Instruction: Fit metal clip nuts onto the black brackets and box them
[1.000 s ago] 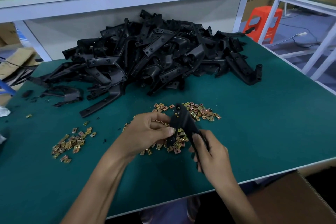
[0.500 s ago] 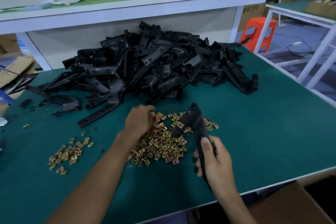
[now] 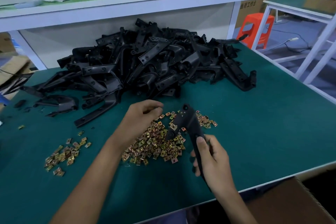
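The green desk (image 3: 254, 132) carries a bracket heap (image 3: 145, 63) at the back and nuts (image 3: 154, 143) in front, with a white shelf (image 3: 127, 3) behind and an orange stool (image 3: 256, 27) on the floor to the right. The right grip (image 3: 212, 158) is curled round one bracket (image 3: 189, 123), tilted above the nuts. The left grip (image 3: 141, 116) hangs over the nuts, fingers bent inward; whether it has one I cannot tell.

Open room is left on the bare right part of the table (image 3: 269, 132), whereas the far side is barred by the pile of black brackets (image 3: 145, 65) and the middle by clip nuts (image 3: 156, 143), with a smaller scatter (image 3: 61, 156), apparently separate, at the left.
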